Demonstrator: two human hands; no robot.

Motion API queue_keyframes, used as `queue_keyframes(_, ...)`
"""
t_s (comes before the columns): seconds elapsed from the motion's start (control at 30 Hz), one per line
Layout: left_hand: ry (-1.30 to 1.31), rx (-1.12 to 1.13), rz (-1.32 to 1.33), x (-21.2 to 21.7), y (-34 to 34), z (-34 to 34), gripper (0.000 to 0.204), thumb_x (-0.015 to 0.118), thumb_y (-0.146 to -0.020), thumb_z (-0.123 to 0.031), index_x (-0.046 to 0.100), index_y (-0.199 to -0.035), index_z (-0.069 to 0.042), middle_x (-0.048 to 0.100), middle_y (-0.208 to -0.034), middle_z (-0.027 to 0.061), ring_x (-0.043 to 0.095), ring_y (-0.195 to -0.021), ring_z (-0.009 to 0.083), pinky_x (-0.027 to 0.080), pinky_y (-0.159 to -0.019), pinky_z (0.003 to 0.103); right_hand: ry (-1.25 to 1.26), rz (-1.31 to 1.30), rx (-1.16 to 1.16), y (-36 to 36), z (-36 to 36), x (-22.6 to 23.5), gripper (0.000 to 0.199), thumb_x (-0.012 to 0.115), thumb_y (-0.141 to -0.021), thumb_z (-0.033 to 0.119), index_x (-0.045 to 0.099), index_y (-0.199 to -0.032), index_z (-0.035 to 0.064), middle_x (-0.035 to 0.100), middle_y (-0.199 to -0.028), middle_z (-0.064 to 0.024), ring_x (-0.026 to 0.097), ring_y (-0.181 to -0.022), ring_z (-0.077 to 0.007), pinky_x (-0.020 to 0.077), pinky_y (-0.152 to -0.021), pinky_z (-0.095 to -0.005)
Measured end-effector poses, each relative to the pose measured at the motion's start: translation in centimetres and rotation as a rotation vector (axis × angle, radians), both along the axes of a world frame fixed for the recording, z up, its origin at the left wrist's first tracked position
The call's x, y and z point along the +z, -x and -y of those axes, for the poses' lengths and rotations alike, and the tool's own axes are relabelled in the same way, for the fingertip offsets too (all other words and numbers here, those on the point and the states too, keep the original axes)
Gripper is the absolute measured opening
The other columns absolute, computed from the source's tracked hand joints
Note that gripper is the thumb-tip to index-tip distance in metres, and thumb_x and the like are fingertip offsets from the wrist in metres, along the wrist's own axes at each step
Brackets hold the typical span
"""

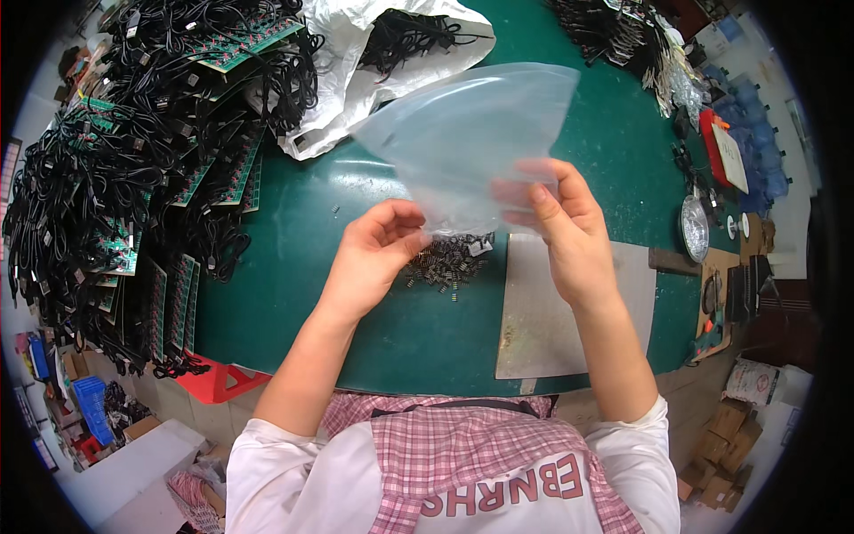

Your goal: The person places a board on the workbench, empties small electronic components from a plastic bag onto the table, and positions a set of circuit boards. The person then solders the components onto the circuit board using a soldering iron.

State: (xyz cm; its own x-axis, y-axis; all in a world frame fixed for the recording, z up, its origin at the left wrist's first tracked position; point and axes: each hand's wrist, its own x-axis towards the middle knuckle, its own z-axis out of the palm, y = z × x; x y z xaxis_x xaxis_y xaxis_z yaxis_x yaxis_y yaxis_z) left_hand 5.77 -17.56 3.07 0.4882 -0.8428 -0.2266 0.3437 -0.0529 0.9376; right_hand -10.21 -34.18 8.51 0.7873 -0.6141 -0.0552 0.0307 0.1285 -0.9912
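Both hands' fingers (536,198) pinching clear bag (471,133)

Bare room on the dark green table top (418,338) is found between the forearms and toward the near edge. To the left, passage is blocked by a high heap of green circuit boards tangled in black cables (133,169). Straight ahead, a small scatter of dark metal springs (447,262) lies low, and a crumpled white plastic sack (356,80) stands behind it. A flat grey metal plate (547,329) (low, easily crossed) covers the right side; beyond it a round silver tin (695,228) and clutter crowd the far right rim.
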Motion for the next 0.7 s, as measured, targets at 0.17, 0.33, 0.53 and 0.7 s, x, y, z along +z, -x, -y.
queue_keyframes(0.17,0.069,-0.023,0.058,0.1,0.0,0.1,0.023,0.066,-0.089,-0.001,0.062,-0.111,0.000,0.069,-0.100,0.0063,0.064,-0.093,0.0122,0.050,-0.081,0.026,-0.212,0.099,-0.046,0.7,-0.4,-2.0,0.027,0.052,-0.102,0.023,0.055,-0.124,0.0076,0.063,-0.119,-0.0087,0.060,-0.112,-0.0193,0.0487,-0.094,-0.0357)
queue_keyframes(0.33,0.134,0.014,0.456,1.3,-0.6,-0.1,0.016,0.064,-0.084,0.005,0.068,-0.098,0.000,0.069,-0.093,0.0076,0.065,-0.085,0.0162,0.050,-0.077,0.027,-0.193,0.201,-0.016,1.3,0.0,-3.2,0.030,0.057,-0.098,0.017,0.052,-0.126,0.0057,0.062,-0.121,-0.0100,0.060,-0.109,-0.0191,0.0473,-0.096,-0.0353)
queue_keyframes(0.53,0.156,0.070,1.003,3.0,-1.8,0.2,0.023,0.062,-0.074,0.014,0.070,-0.090,0.000,0.067,-0.085,0.0095,0.064,-0.077,0.0190,0.049,-0.068,0.027,-0.338,0.037,0.006,1.8,1.5,-2.7,0.047,0.065,-0.091,0.012,0.048,-0.133,0.0029,0.060,-0.125,-0.0104,0.059,-0.110,-0.0171,0.0496,-0.092,-0.0302)
queue_keyframes(0.7,0.137,0.071,1.302,3.8,-2.5,0.0,0.019,0.063,-0.076,0.011,0.069,-0.090,0.000,0.067,-0.086,0.0087,0.064,-0.078,0.0178,0.049,-0.069,0.027,-0.157,-0.045,-0.083,1.9,1.2,-2.1,0.051,0.070,-0.088,0.013,0.049,-0.133,0.0035,0.061,-0.120,-0.0082,0.058,-0.108,-0.0156,0.0493,-0.090,-0.0296)
